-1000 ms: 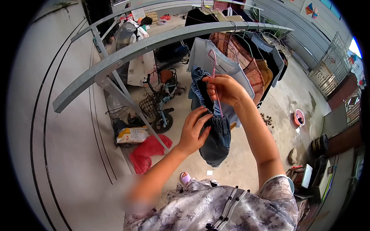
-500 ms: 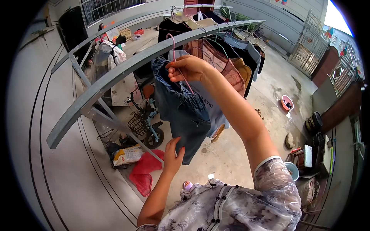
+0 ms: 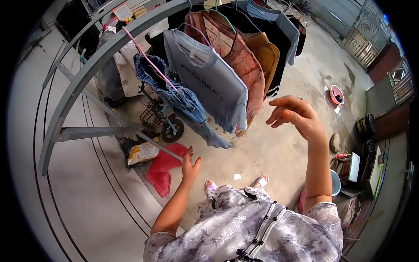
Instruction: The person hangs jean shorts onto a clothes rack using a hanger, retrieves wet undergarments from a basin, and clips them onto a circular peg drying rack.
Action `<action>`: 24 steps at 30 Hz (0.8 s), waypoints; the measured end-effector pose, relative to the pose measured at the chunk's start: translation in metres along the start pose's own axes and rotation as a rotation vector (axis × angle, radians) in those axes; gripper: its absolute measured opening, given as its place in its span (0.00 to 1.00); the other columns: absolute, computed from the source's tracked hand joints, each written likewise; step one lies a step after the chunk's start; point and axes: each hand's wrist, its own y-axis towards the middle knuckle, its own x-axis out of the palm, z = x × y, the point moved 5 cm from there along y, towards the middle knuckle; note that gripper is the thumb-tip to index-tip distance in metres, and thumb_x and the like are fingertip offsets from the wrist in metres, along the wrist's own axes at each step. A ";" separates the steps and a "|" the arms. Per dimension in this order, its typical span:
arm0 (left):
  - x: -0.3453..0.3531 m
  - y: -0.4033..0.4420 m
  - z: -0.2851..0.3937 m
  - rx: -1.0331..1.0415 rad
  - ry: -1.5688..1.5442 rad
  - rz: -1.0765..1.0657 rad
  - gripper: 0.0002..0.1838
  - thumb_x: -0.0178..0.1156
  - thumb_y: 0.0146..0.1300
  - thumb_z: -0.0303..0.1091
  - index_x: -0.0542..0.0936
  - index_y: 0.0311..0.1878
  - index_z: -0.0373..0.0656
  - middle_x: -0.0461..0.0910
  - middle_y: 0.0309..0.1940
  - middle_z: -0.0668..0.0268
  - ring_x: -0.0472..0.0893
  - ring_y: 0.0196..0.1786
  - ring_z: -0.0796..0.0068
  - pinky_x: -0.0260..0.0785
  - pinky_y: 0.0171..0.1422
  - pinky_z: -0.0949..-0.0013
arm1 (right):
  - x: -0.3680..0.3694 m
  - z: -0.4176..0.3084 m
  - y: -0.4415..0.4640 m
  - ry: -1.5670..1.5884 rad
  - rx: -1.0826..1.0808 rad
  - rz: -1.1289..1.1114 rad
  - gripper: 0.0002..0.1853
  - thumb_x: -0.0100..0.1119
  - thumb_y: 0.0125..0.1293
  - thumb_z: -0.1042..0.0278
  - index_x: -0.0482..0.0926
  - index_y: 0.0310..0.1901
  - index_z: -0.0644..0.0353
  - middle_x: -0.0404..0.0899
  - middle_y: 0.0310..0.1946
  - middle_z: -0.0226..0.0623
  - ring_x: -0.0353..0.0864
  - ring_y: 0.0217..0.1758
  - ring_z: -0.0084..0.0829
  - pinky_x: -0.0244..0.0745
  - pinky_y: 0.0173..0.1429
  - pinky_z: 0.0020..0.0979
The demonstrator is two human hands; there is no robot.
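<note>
A pair of blue jeans (image 3: 188, 105) with a gathered waistband hangs from a pink hanger (image 3: 146, 59) on the metal rail (image 3: 80, 72). Beside it hangs a light blue-grey shirt (image 3: 209, 83) with dark lettering, then a pink patterned garment (image 3: 240, 61). My left hand (image 3: 190, 167) is below and left of the jeans' legs, touching no garment, its fingers apart. To the right of the hanging clothes, my right hand (image 3: 301, 117) is in the air, fingers loosely bent and apart, holding nothing.
A small bicycle with a basket (image 3: 151, 114) stands behind the rack. On the floor lie a red cloth (image 3: 163, 168) and a yellow-white sack (image 3: 143, 153). A pink basin (image 3: 336, 94) sits at the right, with a light blue bucket (image 3: 335, 182) nearer me.
My right hand has let go of the pink hanger and moved down to the right. The jeans now hang from the rail by it. My left hand has lowered slightly away from them.
</note>
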 end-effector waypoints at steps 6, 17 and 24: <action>0.057 -0.032 -0.117 -0.745 0.005 0.169 0.20 0.60 0.56 0.31 0.71 0.53 0.43 0.77 0.31 0.69 0.72 0.23 0.80 0.64 0.21 0.73 | -0.218 0.174 -0.196 0.188 0.538 0.508 0.12 0.51 0.69 0.66 0.74 0.45 0.67 0.79 0.32 0.41 0.83 0.35 0.33 0.83 0.37 0.33; 0.349 -0.016 -0.101 -0.646 0.776 -0.847 0.15 0.67 0.51 0.44 0.82 0.33 0.41 0.79 0.26 0.66 0.77 0.30 0.72 0.71 0.34 0.65 | -0.427 0.213 -0.402 -0.275 0.931 0.789 0.13 0.51 0.65 0.64 0.77 0.45 0.64 0.81 0.37 0.42 0.83 0.40 0.34 0.82 0.40 0.33; 0.559 0.136 -0.017 -0.405 0.637 -0.798 0.16 0.67 0.52 0.44 0.80 0.24 0.40 0.77 0.19 0.67 0.73 0.25 0.78 0.67 0.33 0.68 | -0.614 0.168 -0.397 0.235 0.269 0.903 0.17 0.51 0.68 0.62 0.74 0.52 0.65 0.77 0.50 0.48 0.79 0.52 0.40 0.77 0.53 0.39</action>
